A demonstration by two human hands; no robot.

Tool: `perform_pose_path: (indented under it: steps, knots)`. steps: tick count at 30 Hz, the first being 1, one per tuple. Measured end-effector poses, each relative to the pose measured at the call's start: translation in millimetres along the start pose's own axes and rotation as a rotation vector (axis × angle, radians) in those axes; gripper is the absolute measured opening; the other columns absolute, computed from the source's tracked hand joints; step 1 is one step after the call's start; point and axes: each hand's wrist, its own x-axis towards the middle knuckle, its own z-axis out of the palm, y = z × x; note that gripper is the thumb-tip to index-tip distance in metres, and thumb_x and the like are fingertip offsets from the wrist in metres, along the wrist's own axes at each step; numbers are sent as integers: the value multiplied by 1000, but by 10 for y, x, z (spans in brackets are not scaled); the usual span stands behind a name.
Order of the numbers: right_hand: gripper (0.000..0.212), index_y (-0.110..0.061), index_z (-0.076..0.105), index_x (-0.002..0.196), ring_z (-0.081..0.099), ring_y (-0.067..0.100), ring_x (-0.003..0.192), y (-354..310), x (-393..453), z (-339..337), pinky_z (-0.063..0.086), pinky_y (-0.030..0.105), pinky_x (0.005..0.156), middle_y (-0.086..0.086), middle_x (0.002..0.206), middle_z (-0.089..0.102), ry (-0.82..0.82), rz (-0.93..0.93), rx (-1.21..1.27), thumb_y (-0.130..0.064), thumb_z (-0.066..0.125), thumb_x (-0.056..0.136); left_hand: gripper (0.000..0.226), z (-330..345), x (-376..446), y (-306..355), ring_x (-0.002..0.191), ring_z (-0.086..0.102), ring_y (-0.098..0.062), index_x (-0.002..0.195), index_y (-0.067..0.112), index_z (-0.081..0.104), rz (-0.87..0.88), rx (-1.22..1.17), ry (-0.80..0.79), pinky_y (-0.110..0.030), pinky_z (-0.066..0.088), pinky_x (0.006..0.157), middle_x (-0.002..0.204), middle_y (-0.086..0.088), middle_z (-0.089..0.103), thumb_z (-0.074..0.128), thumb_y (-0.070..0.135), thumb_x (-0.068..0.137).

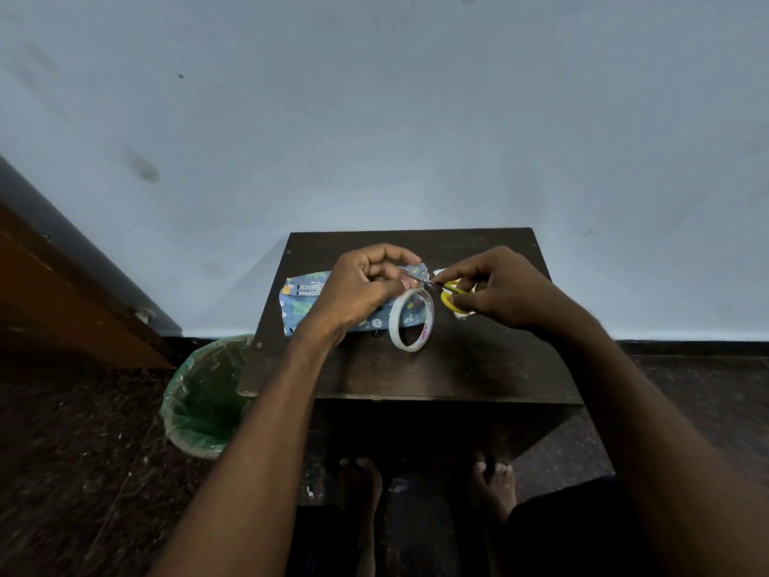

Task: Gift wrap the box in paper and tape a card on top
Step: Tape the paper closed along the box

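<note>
**While the tape is pulled taut, the cut is the weak point**

Left to right. Bin (199,399) with a green liner sits on the floor left of the table (457,368), not in play.

Box (333,304), in blue patterned paper, lies on the table's far left part, mostly under the left hand. Paper looks loose and crumpled at the ends, so wrapping seems unfinished. Risk: nothing holds the box down, and a folded end may spring open before tape reaches it.

Left hand (366,285) has thumb and fingers pinched on a tape end, above the box. Roll (412,320) hangs or stands on edge just below it, over the table; cannot tell if it touches the surface. Risk: a cut could drop the roll, and it may wheel off the table edge. The free strip may curl and stick to itself or to the fingers.

Scissors (447,291), yellow handles, are grasped by the right hand (495,291), fingers curled round the loops. Blade tips sit very near the left thumb. Risk: a nick to the thumb, or blades gumming on adhesive and tearing instead of cutting.

Something white (441,271) peeks out behind the right hand, possibly the card; too hidden to say. Risk: it gets knocked off the table unseen.
</note>
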Motion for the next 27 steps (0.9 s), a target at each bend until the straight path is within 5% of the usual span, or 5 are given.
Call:
perform_pose_path:
  steps: [13, 18, 21, 24, 27]
  knots:
    - [30, -35, 80, 107, 65, -6, 72, -37, -60, -50, 48, 20, 70, -14, 83, 73, 50, 29, -101, -16, 82, 83, 53, 14, 31, -17, 101, 79, -21, 136, 16, 65, -53, -11, -6, -50, 56, 108, 92, -8, 83, 79, -2, 89]
    - [31, -34, 78, 92, 68, 18, 81, -6, -56, -32, 49, 27, 70, -5, 82, 74, 113, 188, -217, -12, 81, 72, 57, 19, 33, -17, 100, 79, -20, 140, 13, 62, -73, -48, 5, -45, 57, 107, 93, -10, 83, 81, -3, 88]
    - [22, -22, 80, 91, 66, 29, 92, 0, -86, 54, 42, 28, 73, 3, 94, 72, 75, 281, -454, -13, 80, 70, 57, 14, 32, -10, 96, 79, -16, 139, 12, 63, -69, -62, 2, -37, 59, 102, 92, -11, 82, 84, 1, 87]
    - [8, -7, 64, 80, 59, 34, 82, -78, -141, 211, 43, 30, 68, 9, 82, 59, 38, 303, -583, -8, 72, 78, 56, 5, 39, -3, 94, 79, -15, 138, 12, 65, -63, -61, -14, -32, 59, 97, 91, -9, 82, 85, 3, 87]
    - [19, -4, 66, 113, 66, 36, 103, -189, -159, 384, 46, 35, 72, 16, 111, 66, 55, 294, -696, -7, 61, 94, 55, -8, 29, -7, 95, 79, -16, 138, 12, 65, -57, -72, -23, -31, 59, 98, 91, -10, 82, 86, 3, 87]
